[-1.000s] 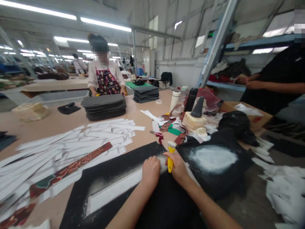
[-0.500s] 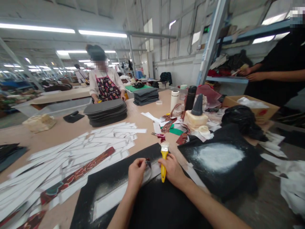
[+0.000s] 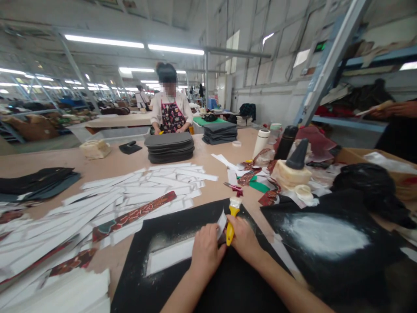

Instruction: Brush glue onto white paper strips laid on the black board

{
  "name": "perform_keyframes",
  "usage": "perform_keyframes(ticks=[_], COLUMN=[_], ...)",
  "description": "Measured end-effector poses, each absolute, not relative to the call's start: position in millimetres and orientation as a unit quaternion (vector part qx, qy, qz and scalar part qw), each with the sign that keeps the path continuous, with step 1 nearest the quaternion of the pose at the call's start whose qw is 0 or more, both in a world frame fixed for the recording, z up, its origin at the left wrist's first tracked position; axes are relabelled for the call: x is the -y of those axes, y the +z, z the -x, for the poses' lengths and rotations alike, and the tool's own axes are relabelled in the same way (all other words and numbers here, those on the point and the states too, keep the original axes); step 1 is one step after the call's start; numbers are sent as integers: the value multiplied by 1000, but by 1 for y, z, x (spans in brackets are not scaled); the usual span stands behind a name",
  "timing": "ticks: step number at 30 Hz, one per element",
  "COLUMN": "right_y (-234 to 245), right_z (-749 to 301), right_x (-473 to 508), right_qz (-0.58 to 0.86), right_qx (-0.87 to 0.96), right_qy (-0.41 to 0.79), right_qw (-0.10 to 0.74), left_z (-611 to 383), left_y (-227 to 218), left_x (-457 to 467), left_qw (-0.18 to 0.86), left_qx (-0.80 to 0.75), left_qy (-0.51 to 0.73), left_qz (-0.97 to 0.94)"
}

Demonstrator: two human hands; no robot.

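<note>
My right hand [image 3: 244, 237] is closed round a brush with a yellow handle [image 3: 230, 232] and pale bristles, bristles pointing away from me. Beside it, my left hand [image 3: 206, 248] bends over a white strip [image 3: 171, 256] that lies on a black sheet [image 3: 159, 230]. The strip's far end sticks up between my two hands, pinched by the left fingers. Whether the right fingertips also touch the strip is hidden. White smears mark the sheet around the strip.
White strips [image 3: 130, 191] with patterned brown ones cover the left side. Beyond are a grey stack [image 3: 169, 148] and a person in a patterned apron [image 3: 171, 116]. To the right are scissors [image 3: 232, 186], a black cone-tipped container [image 3: 297, 155] and a powdery black sheet [image 3: 325, 230].
My left hand has come closer to the right and now grips the strip's far end, which stands up. The brush stays in my right hand. The view has turned left.
</note>
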State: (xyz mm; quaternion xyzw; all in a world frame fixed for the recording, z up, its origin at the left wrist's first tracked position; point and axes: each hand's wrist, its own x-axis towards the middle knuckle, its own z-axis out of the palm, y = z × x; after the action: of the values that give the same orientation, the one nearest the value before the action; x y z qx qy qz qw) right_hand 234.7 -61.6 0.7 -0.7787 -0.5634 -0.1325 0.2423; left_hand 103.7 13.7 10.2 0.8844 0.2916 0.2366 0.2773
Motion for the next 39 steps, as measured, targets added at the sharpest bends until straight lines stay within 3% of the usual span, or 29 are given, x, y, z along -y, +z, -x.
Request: perform_keyframes(ticks=[2,7,17,25,32,39], right_y=[-9,-26,-34,-40,-51,-58], right_z=[-236,-243,-244,-248,-261,-284], right_x=[62,64,63,64,60,50], right_qz=[772,728,687,684,659,606], right_qx=[571,619,638,641,654,687], right_qy=[-138,-201,-293,-291,-300,-301], right_qw=[244,218,190,191,217,264], left_z=[-104,-104,-69,11,100,130], left_y=[10,9,26,60,108,148], left_x=[-17,-50,-84,-142,-168,-159], left_qw=[317,604,744,709,580,460], left_qx=[-324,-426,-419,-389,-366,-299], left_qy=[251,275,352,525,698,818], left_qz=[-855,-615,-384,-265,-204,-171])
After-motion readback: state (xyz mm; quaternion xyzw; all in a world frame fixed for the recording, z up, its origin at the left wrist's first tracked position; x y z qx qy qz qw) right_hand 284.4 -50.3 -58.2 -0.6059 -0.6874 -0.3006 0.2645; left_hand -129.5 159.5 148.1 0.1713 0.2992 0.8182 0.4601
